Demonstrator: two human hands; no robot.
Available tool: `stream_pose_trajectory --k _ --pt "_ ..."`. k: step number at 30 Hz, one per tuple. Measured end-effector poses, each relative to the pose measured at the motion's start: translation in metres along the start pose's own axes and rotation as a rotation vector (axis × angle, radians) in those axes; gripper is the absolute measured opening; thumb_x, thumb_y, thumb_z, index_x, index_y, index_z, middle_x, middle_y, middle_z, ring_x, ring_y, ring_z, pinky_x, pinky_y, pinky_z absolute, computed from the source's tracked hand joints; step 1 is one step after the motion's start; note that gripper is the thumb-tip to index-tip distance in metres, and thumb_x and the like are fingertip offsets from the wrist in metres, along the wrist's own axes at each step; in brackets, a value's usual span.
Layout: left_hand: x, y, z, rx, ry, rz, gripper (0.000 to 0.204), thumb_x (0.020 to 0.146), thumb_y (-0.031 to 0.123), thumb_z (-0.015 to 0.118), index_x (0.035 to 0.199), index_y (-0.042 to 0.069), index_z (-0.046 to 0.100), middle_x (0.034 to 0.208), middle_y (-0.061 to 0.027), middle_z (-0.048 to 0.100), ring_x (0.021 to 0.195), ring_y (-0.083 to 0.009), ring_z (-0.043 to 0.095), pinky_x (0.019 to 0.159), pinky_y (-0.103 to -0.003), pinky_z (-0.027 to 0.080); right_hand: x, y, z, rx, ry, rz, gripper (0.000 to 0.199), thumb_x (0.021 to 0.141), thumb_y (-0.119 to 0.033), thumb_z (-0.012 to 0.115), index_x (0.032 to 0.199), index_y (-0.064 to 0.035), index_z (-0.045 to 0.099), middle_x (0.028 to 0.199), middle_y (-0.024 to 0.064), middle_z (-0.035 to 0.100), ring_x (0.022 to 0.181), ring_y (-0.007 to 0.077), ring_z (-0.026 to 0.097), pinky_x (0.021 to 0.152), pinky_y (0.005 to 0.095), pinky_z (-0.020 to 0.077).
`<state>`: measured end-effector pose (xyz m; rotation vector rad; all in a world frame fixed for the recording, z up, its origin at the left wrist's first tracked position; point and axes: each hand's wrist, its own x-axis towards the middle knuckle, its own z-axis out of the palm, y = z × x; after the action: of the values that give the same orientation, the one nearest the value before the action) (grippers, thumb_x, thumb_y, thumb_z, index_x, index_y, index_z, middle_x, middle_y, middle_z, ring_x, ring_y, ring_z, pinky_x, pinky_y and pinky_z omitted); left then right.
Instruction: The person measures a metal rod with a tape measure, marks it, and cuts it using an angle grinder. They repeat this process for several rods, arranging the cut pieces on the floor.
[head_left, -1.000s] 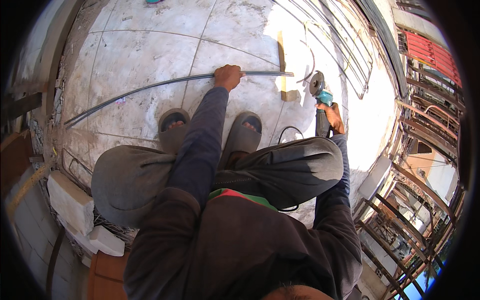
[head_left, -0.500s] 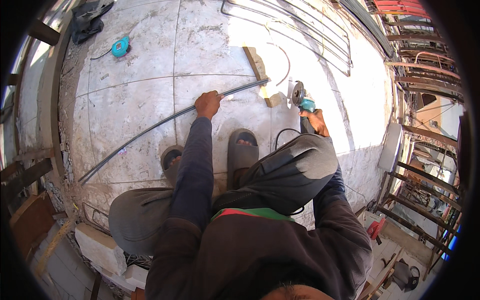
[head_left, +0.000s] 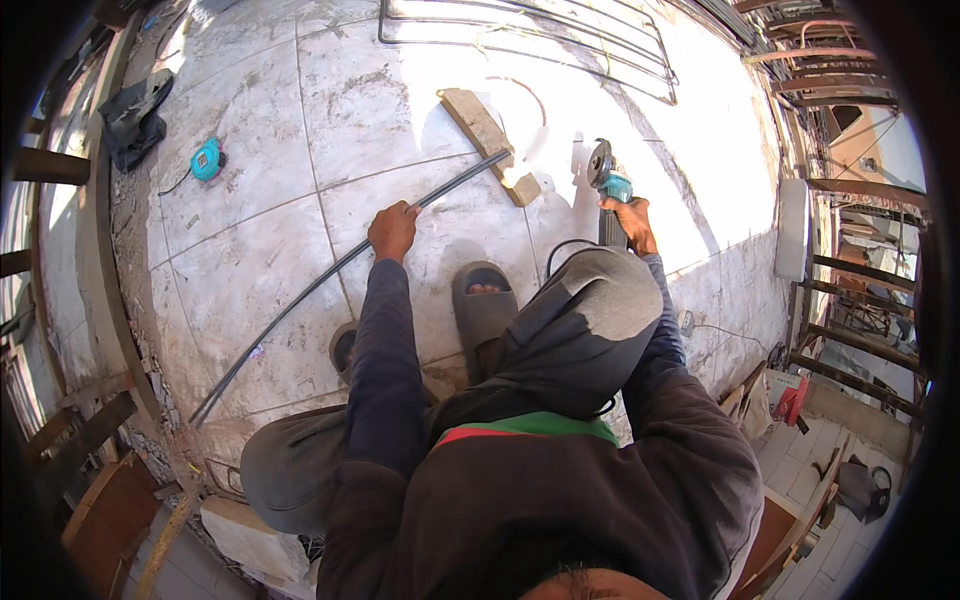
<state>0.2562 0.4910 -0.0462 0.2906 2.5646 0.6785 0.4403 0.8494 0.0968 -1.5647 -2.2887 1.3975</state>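
My left hand (head_left: 394, 232) is closed around a pair of thin dark metal rods (head_left: 450, 187), which run diagonally across the floor tiles. Their far ends rest over a short wooden block (head_left: 475, 122). To the right, my right hand (head_left: 630, 222) grips a teal and black angle grinder (head_left: 618, 187) by its body. Its cutting disc (head_left: 600, 163) points away from me, apart from the rods and the block. I cannot tell whether the disc is spinning. A black cord curves from the grinder toward my knee.
A teal tape measure (head_left: 207, 158) and a black plastic bag (head_left: 135, 120) lie at the far left. Bent metal bars (head_left: 530, 47) lie on the sunlit tiles at the back. My sandalled foot (head_left: 485, 300) is near the rods. Wooden framing (head_left: 865, 345) stands along the right.
The view has turned, so the floor things appear rotated and shifted left. My left hand still grips the rods, and my right hand still holds the grinder beside the block.
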Motion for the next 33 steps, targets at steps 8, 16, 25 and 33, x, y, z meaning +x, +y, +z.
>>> stream_pose_trajectory --k 8,16,25,33 --pt "0.002 0.005 0.004 0.027 -0.003 0.032 0.036 0.090 0.046 0.057 0.096 0.013 0.070 0.090 -0.0155 0.070 0.089 -0.0355 0.067 0.076 -0.046 0.051 0.002 0.027 -0.003 0.150 0.123 0.080 0.079 0.061 -0.020 0.086 0.106 0.0169 0.033 0.093 0.0217 0.056 0.074 0.0233 0.060 0.060 0.0347 0.0550" --pt "0.002 0.001 0.007 0.029 0.034 0.090 0.036 0.090 0.045 0.058 0.097 0.012 0.070 0.089 -0.0162 0.070 0.088 -0.0361 0.067 0.075 -0.045 0.051 0.008 0.052 0.017 0.327 0.039 0.190 0.105 0.068 -0.026 0.079 0.139 0.0155 0.014 0.099 0.0267 0.059 0.069 0.0276 0.066 0.052 0.0384 0.0548" --pt "-0.001 0.007 0.003 0.041 0.045 0.097 0.034 0.090 0.043 0.058 0.091 0.011 0.068 0.084 -0.0164 0.069 0.083 -0.0373 0.066 0.071 -0.046 0.050 0.058 0.091 0.038 0.601 0.002 0.217 0.086 0.076 -0.022 0.072 0.139 0.0088 0.023 0.093 0.0234 0.061 0.066 0.0274 0.066 0.054 0.0368 0.0569" --pt "-0.002 0.002 0.007 0.023 0.104 0.123 0.034 0.090 0.043 0.059 0.091 0.011 0.068 0.082 -0.0158 0.069 0.081 -0.0373 0.066 0.069 -0.046 0.050 0.088 0.110 0.039 0.676 -0.219 0.111 0.079 0.074 -0.027 0.074 0.133 0.0045 0.032 0.111 0.0191 0.054 0.089 0.0249 0.062 0.068 0.0391 0.0543"
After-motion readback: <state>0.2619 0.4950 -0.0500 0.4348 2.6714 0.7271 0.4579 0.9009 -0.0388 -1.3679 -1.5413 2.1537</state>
